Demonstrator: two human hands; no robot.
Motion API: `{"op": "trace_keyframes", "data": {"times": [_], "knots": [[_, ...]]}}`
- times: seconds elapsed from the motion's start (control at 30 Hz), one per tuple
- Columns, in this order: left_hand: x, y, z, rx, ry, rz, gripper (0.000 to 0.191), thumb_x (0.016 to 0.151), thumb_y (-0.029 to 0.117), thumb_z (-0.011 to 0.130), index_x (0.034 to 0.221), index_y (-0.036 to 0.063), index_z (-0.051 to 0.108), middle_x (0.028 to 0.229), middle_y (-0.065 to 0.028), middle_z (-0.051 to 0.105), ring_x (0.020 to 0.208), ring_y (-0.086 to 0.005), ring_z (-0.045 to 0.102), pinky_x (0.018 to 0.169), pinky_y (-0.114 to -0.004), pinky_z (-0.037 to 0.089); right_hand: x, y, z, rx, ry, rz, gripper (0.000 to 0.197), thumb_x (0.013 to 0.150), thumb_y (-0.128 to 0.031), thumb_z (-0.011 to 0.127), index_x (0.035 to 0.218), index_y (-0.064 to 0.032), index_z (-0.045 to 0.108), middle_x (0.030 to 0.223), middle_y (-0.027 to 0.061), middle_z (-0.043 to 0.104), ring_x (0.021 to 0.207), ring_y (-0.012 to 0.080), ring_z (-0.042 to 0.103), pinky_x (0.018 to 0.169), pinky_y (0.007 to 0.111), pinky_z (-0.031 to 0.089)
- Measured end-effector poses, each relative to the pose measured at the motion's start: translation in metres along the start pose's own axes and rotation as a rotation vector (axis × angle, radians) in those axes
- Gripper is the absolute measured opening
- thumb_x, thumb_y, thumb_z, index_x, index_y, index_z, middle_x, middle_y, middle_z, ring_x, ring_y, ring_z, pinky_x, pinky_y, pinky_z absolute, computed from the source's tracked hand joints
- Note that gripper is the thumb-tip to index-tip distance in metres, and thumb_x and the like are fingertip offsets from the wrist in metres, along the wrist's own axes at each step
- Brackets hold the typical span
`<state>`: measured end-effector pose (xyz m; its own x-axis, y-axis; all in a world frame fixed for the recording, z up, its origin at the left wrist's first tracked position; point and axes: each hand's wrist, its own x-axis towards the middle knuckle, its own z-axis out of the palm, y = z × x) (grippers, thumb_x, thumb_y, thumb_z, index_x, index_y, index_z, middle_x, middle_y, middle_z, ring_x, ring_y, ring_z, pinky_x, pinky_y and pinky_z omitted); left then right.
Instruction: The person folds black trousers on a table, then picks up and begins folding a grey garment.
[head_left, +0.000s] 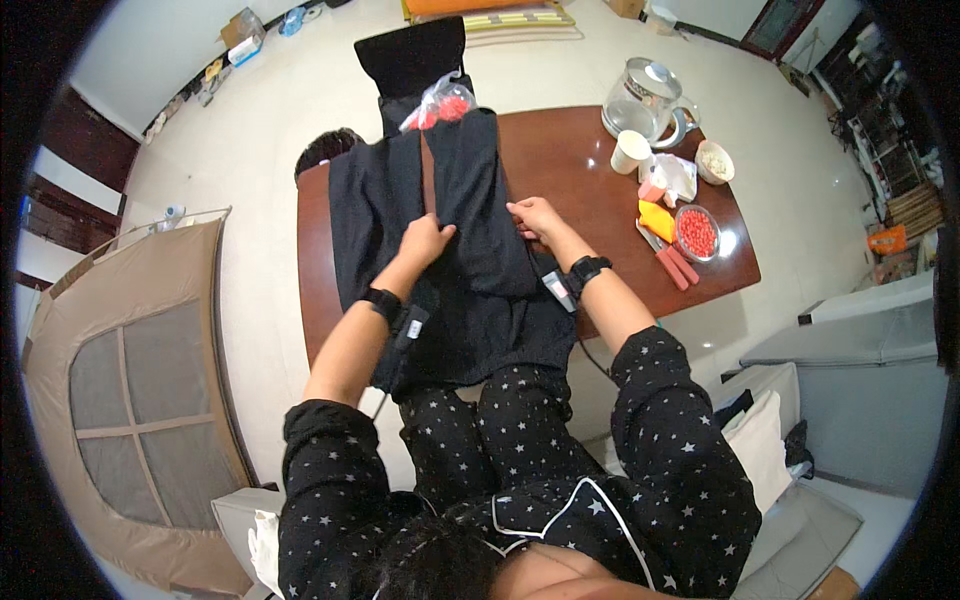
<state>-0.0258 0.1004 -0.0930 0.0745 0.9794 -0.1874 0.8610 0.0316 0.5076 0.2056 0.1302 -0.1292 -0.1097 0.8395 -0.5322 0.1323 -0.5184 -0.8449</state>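
A pair of black trousers (480, 330) lies across the brown wooden table, its waistband towards me and its two legs stretched to the far side. My left hand (426, 241) pinches the cloth at the inner side of the right-hand leg, near the gap between the legs. On that leg's outer edge, the fingers of my right hand (536, 219) grip the cloth. Some creases run over both legs. The waistband hangs over the near table edge by my lap.
On the table's right stand a glass kettle (637, 105), paper cup (630, 151), bowl (715, 163), container of red beads (697, 234) and red-handled tool (677, 268). A bag with red contents (448, 105) and black chair (412, 60) are beyond. Dark hair (328, 148) shows far left.
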Motion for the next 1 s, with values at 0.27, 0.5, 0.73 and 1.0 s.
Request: {"op": "trace_keyframes", "data": {"times": [0.27,0.5,0.73,1.0], "knots": [[-0.037,0.023,-0.025,-0.493,0.544,0.086,0.020,0.077,0.015,0.052,0.076,-0.0046,0.051,0.065,-0.0217,0.053,0.058,-0.0231,0.056,0.057,-0.034,0.042,-0.015,-0.006,0.004,-0.127,0.559,-0.438,0.017,0.069,-0.011,0.066,0.082,0.0003,0.064,0.073,0.0099,0.064,0.068,0.0170,0.060,0.063,0.030,0.047],[-0.110,-0.026,-0.040,0.132,-0.293,-0.098,0.031,0.075,0.026,0.054,0.073,-0.0044,0.063,0.074,-0.0241,0.061,0.082,-0.0372,0.060,0.075,-0.041,0.047,-0.115,-0.021,-0.011,-0.198,-0.196,0.012,0.006,0.075,-0.003,0.056,0.072,0.0015,0.056,0.064,0.0079,0.059,0.048,0.0159,0.059,0.042,0.026,0.049],[-0.067,-0.006,-0.016,0.173,0.207,0.094,0.034,0.080,0.029,0.059,0.086,-0.0037,0.055,0.087,-0.0225,0.059,0.084,-0.0381,0.057,0.075,-0.044,0.047,-0.027,0.014,0.017,0.049,-0.012,-0.053,0.013,0.081,-0.012,0.058,0.086,-0.0011,0.055,0.071,0.0050,0.058,0.059,0.0125,0.057,0.050,0.024,0.049],[-0.003,-0.010,0.011,-0.204,0.364,0.010,0.028,0.077,0.022,0.063,0.092,-0.0003,0.059,0.086,-0.0197,0.062,0.082,-0.0353,0.061,0.072,-0.039,0.047,-0.013,0.002,0.048,0.045,0.062,-0.008,0.056,0.066,-0.007,0.072,0.117,0.0024,0.049,0.097,0.0140,0.059,0.087,0.0229,0.056,0.069,0.034,0.046]]}}
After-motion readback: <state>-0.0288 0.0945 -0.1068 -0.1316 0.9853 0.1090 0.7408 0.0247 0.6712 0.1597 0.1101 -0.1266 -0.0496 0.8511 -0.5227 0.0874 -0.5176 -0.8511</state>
